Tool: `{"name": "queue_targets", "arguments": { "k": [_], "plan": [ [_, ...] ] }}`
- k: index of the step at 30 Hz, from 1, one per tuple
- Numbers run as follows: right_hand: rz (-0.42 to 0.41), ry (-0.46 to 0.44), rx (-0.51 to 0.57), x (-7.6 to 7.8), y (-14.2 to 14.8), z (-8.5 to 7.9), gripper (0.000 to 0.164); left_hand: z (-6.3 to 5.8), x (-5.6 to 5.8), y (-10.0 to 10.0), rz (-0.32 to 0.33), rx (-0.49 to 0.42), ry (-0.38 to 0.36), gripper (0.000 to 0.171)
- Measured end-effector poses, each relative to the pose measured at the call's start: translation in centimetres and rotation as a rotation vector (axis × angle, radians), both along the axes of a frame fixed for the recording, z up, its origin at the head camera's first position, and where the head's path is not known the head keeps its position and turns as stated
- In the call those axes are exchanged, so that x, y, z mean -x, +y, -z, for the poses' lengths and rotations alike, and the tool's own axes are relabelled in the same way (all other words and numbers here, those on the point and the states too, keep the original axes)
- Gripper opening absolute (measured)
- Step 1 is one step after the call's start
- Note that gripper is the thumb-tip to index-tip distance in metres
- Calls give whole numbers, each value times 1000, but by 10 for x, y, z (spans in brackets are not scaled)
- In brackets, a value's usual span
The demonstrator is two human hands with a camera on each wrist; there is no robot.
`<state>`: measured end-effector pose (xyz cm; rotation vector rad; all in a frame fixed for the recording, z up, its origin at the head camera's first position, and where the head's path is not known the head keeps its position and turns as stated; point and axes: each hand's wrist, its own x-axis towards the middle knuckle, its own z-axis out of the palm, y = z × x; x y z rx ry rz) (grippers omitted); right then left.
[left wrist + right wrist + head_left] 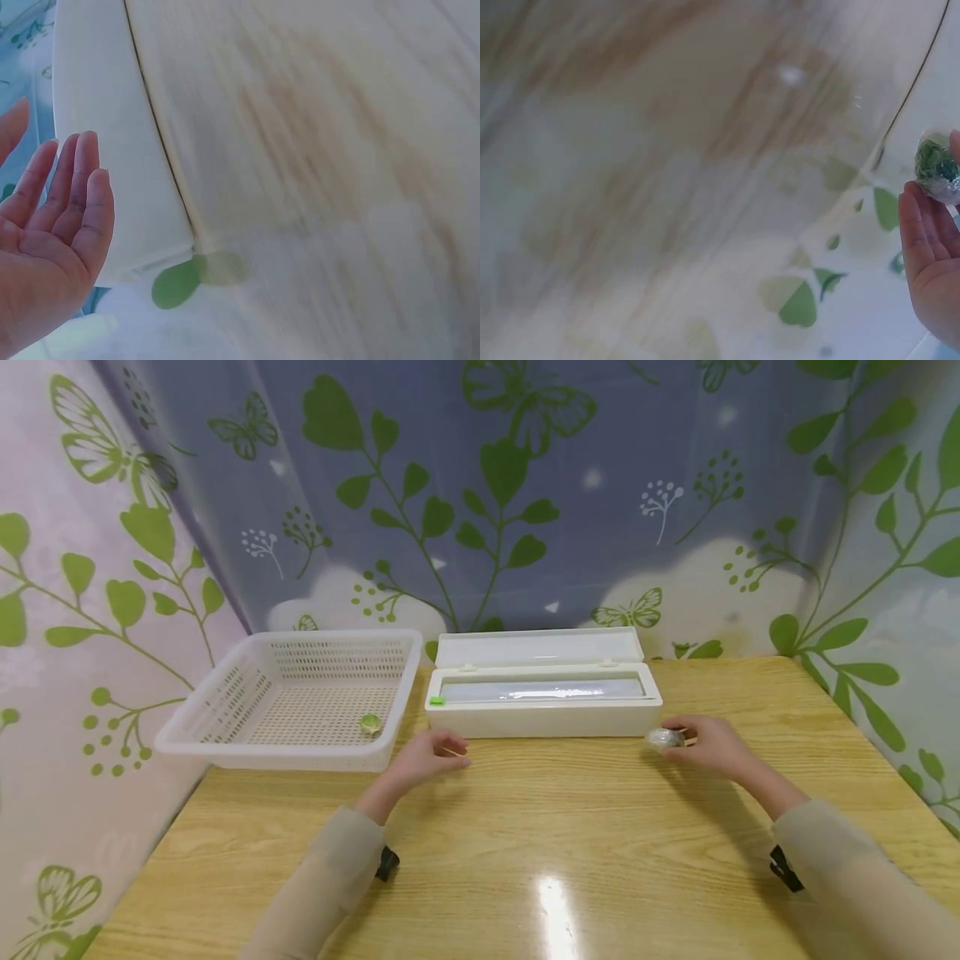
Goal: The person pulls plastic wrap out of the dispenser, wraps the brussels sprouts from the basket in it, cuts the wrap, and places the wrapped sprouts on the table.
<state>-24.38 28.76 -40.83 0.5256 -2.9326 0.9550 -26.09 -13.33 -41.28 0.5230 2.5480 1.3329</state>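
My right hand (711,745) pinches a small round bundle in clear plastic film (663,739), at the right front corner of a long white cling film box (543,722). Through the wrap, in the right wrist view, the bundle (935,166) looks leafy green. My left hand (424,758) holds nothing; its fingers are loosely bent near the box's left front corner. The box lid (536,648) is raised at the back, and shiny film (540,690) lies across the opening. A green slider (437,701) sits at the box's left end.
Left of the box stands a white perforated plastic basket (281,750) holding a small green-and-white vegetable (371,724) that looks like a Brussels sprout. Both containers are on a wooden table (480,843), close to a patterned curtain (510,527) behind.
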Motion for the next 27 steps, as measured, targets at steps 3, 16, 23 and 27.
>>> {"name": "queue_targets", "arguments": {
  "k": [3, 16, 23, 27],
  "plan": [
    [22, 3, -28, 3, 10, 3, 44, 0, 0, -2, 5, -12, -11, 32],
    [56, -26, -73, 11, 31, 17, 42, -33, -24, 5, 53, -23, -6, 25],
    [41, -44, -65, 12, 32, 17, 44, -17, -11, 2, 60, -21, 5, 26],
    [42, -50, -79, 12, 32, 15, 46, 0, 2, -1, 34, -4, 9, 28]
  ]
}}
